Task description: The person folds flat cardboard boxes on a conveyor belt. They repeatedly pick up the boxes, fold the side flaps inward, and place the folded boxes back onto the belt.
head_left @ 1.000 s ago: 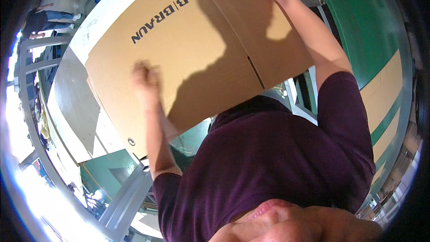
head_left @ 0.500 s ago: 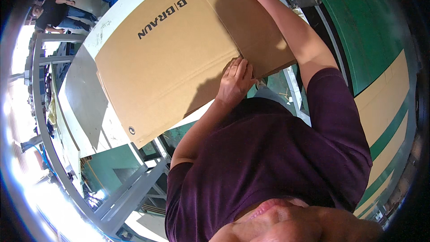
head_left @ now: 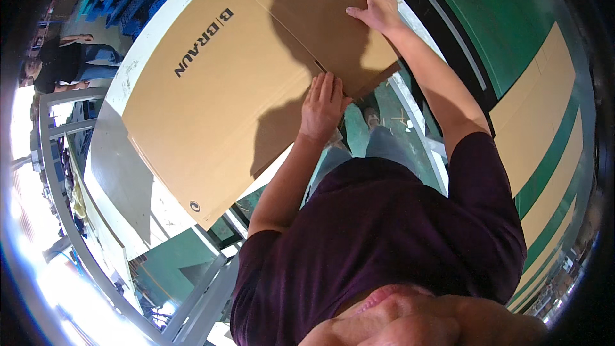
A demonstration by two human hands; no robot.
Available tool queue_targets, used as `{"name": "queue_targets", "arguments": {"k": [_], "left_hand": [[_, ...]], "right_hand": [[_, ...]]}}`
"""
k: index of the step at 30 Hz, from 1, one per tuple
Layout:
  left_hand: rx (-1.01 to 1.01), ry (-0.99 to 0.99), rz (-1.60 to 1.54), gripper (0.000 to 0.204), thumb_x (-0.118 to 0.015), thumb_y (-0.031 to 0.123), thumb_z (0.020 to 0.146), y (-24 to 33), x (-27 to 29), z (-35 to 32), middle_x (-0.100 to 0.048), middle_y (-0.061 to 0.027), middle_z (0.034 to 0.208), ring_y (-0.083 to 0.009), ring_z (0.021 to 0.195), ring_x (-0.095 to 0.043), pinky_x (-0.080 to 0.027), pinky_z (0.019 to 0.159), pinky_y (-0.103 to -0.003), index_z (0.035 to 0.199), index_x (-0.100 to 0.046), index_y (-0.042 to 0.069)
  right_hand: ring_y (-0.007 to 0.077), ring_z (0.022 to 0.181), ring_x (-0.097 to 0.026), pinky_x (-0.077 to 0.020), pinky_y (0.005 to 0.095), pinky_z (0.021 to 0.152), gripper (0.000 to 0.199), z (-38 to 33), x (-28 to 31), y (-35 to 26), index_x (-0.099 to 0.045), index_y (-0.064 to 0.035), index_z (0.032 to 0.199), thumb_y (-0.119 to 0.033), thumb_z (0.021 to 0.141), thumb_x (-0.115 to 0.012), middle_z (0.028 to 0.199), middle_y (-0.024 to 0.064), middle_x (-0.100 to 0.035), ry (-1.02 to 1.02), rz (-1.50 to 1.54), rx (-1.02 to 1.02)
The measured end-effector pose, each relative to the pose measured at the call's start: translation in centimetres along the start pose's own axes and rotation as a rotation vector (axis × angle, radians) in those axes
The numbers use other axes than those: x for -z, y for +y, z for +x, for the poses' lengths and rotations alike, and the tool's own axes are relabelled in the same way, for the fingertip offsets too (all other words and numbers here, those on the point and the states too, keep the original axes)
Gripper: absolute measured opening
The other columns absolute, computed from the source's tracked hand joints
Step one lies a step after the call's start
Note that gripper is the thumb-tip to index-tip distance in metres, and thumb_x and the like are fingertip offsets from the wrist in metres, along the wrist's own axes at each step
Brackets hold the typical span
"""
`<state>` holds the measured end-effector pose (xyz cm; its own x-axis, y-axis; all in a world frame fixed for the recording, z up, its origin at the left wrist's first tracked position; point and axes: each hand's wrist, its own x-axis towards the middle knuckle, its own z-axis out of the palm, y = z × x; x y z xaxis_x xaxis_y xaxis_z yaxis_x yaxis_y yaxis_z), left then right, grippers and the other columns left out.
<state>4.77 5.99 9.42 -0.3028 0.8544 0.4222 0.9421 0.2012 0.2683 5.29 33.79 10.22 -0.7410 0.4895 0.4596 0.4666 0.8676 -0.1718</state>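
Flattened cardboard box (head_left: pixel 237 90) lies on the white worktable (head_left: pixel 138 67), overhanging its near edge. Left hand (head_left: pixel 323 106) presses flat, open; right hand (head_left: pixel 378 9) grips the far corner. Judged light, stiff, bendable; hold by edges.

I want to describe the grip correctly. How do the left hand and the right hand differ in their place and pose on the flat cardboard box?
The left hand lies flat, fingers together, near the middle of the near edge of the flat cardboard box. The right hand reaches farther, its arm stretched out, and rests near the box's right corner. Both hands touch the same box, palms down.
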Motion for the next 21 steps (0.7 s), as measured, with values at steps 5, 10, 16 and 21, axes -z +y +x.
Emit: {"name": "queue_targets", "arguments": {"k": [5, 10, 16, 21], "left_hand": [[-0.032, 0.199, -0.054, 0.047, -0.078, 0.020, 0.060, 0.0, -0.2, 0.1, -0.060, -0.0137, 0.109, -0.0305, 0.099, -0.061, -0.050, 0.087, -0.038, 0.101, -0.064, 0.002], [-0.024, 0.183, -0.035, 0.048, -0.079, 0.019, 0.057, 0.0, -0.5, -0.1, -0.063, -0.0143, 0.103, -0.0304, 0.097, -0.062, -0.051, 0.086, -0.038, 0.099, -0.065, 0.001], [-0.029, 0.172, -0.015, 0.047, -0.078, 0.023, 0.059, -0.4, -2.8, -0.9, -0.064, -0.0138, 0.101, -0.0293, 0.099, -0.061, -0.050, 0.087, -0.038, 0.098, -0.064, 0.002], [-0.084, 0.091, 0.140, 0.037, -0.074, 0.024, 0.072, -0.2, -1.3, -0.9, -0.062, -0.0160, 0.106, -0.0316, 0.102, -0.059, -0.051, 0.084, -0.039, 0.099, -0.063, 0.001]], "right_hand": [[0.0297, 0.084, -0.065, -0.0499, 0.0364, 0.076, 0.067, 2.1, 0.8, 2.7, -0.065, 0.0013, 0.097, -0.053, 0.059, -0.076, 0.089, 0.0197, -0.066, -0.426, 0.327, -0.195], [0.0303, 0.083, -0.066, -0.0506, 0.0359, 0.074, 0.064, 0.2, 0.3, 0.8, -0.067, 0.0004, 0.092, -0.054, 0.059, -0.076, 0.089, 0.0189, -0.067, -0.295, 0.407, -0.262], [0.0326, 0.092, -0.063, -0.0506, 0.0399, 0.079, 0.071, -2.2, -1.6, -0.4, -0.056, -0.0014, 0.109, -0.054, 0.064, -0.073, 0.097, 0.0183, -0.065, -0.258, 0.291, -0.384], [0.0345, 0.095, -0.061, -0.0488, 0.0414, 0.082, 0.063, -3.1, 2.9, -1.7, -0.054, -0.0020, 0.114, -0.040, 0.067, -0.073, 0.101, 0.0202, -0.063, -0.228, 0.483, -0.428]]}}
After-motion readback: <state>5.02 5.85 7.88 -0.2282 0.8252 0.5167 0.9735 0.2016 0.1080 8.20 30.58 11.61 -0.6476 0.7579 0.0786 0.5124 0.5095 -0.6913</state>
